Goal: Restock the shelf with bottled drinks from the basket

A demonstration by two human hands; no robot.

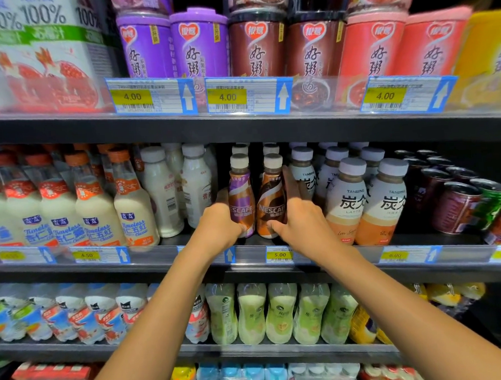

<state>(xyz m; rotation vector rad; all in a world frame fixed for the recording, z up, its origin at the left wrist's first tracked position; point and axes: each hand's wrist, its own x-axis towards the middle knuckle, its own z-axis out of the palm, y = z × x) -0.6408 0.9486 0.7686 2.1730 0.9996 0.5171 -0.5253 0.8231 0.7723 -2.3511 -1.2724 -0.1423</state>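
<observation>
Two Nescafe coffee bottles stand side by side at the front of the middle shelf [246, 248]. The purple-labelled bottle [241, 190] is on the left, and my left hand [219, 226] wraps its lower left side. The brown-labelled bottle [273, 197] is on the right, and my right hand [298, 219] grips its right side, fingers reaching behind it. Both bottles are upright, with more white-capped Nescafe bottles behind them. No basket is in view.
Tanbing latte bottles [345, 202] stand close on the right, white milk bottles [197, 186] close on the left. Almond drink bottles [96, 203] fill the far left and cans [459, 205] the far right. Porridge cups sit on the shelf above, green bottles [279, 313] below.
</observation>
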